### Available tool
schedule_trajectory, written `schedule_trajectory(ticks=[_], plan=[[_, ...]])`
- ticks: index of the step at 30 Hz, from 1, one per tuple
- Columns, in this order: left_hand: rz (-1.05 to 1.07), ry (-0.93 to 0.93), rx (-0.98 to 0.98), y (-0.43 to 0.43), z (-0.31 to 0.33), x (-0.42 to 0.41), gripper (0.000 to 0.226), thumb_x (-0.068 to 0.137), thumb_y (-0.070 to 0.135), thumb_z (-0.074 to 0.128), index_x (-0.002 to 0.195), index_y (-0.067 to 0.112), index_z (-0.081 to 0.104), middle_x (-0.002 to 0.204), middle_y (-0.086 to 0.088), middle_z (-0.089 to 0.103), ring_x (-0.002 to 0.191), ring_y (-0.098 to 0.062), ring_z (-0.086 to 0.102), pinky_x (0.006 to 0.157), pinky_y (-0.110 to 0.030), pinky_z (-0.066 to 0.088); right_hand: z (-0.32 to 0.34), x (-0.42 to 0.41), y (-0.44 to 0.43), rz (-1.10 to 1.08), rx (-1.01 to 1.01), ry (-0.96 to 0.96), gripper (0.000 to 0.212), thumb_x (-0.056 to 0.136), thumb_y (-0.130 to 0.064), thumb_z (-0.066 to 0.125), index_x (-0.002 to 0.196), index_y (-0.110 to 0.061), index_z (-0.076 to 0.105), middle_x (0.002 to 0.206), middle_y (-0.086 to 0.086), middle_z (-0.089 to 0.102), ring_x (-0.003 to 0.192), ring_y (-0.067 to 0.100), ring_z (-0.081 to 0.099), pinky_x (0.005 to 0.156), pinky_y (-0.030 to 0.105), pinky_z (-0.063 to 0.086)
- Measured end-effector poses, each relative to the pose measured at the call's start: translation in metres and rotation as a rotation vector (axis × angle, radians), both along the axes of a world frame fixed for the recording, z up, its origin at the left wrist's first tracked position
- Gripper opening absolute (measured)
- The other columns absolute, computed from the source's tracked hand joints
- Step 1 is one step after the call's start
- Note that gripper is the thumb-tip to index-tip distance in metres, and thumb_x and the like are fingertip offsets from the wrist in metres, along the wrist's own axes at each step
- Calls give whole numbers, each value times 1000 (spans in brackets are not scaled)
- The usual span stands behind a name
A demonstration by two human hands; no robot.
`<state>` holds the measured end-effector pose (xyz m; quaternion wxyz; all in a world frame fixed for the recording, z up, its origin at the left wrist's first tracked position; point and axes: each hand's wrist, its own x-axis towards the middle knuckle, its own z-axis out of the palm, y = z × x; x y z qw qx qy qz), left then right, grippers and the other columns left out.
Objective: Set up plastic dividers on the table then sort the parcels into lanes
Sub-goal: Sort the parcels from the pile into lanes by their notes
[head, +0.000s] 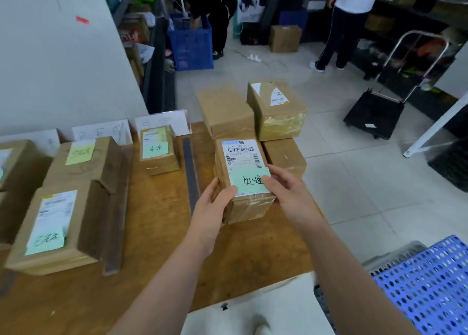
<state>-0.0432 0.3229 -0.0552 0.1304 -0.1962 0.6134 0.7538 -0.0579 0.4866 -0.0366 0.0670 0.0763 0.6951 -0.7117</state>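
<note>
Brown cardboard parcel (244, 180) with white shipping label and green sticky note: near right edge of wooden surface (162, 223), right of dark plastic divider strip (190, 172). Left hand (215, 203) and right hand (286, 190) grip clenched on its sides.

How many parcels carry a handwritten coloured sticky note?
4. The held parcel, gripped by the left hand and right hand; the small parcel by the back signs; the rear-left parcel; the near-left parcel. The cropped far-left parcel may hide another.
</note>
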Motion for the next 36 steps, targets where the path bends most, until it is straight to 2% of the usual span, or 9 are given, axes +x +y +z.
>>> schedule_trajectory(ticks=[2, 4, 10, 14, 20, 26, 30, 33, 36], plan=[[25, 39, -28, -30, 9, 7, 55, 92, 31, 65, 144, 29, 45, 120, 4, 70, 97, -9, 69, 72, -23, 59, 5, 5, -33, 11, -4, 20, 28, 95, -20, 60, 122, -28, 58, 108, -5, 72, 92, 7, 71, 68, 18, 55], [39, 65, -68, -61, 14, 12, 54, 94, 31, 62, 146, 29, 44, 119, 5, 70, 95, -7, 68, 64, -18, 55, 9, 10, -64, 14, -9, 28, 29, 95, -21, 61, 122, -29, 58, 110, -5, 71, 96, 9, 70, 70, 20, 56], [63, 117, -102, -144, 27, 30, 56, 96, 34, 59, 149, 31, 40, 121, 6, 69, 100, -6, 67, 80, -27, 53, 23, 23, -150, 42, -25, 52, 35, 94, -21, 61, 129, -23, 58, 111, -5, 71, 96, 7, 70, 65, 17, 54], [125, 121, -131, -191, 31, 41, 57, 90, 45, 62, 144, 36, 45, 126, 4, 67, 112, -14, 64, 101, -42, 50, 32, 29, -200, 96, -9, 70, 33, 94, -22, 61, 126, -28, 57, 110, -7, 71, 97, 7, 70, 69, 20, 57], [298, 117, -155, -252, 34, 61, 41, 97, 38, 56, 138, 37, 48, 114, 7, 73, 104, -12, 68, 99, -45, 52, 34, 26, -266, 218, -7, 44, 32, 91, -25, 66, 122, -29, 59, 108, -10, 72, 101, 8, 69, 81, 28, 60], [426, 140, -232, -303, 38, 90, 37, 99, 35, 52, 136, 35, 48, 116, 9, 70, 98, -2, 66, 80, -25, 51, 30, 23, -326, 415, -15, 32, 24, 92, -25, 65, 116, -30, 61, 106, -11, 73, 97, 5, 69, 72, 20, 57], [477, 105, -228, -345, 33, 113, 57, 88, 51, 58, 141, 33, 48, 120, 6, 71, 105, -14, 69, 87, -33, 53, 26, 34, -372, 498, -23, 13, 18, 93, -25, 63, 108, -35, 61, 106, -12, 73, 95, 4, 69, 69, 16, 53], [538, 90, -230, -376, 30, 128, 57, 86, 53, 58, 138, 32, 53, 119, 5, 72, 105, -15, 69, 87, -34, 53, 25, 43, -407, 547, -11, 5, 20, 94, -26, 63, 113, -32, 62, 106, -13, 72, 90, 1, 69, 67, 15, 53], [556, 94, -252, -405, 29, 140, 41, 96, 44, 51, 134, 31, 56, 109, 9, 75, 90, -5, 72, 74, -26, 52, 24, 52, -442, 580, 11, -13, 25, 94, -29, 62, 119, -27, 61, 109, -11, 72, 93, 3, 69, 65, 15, 53]])
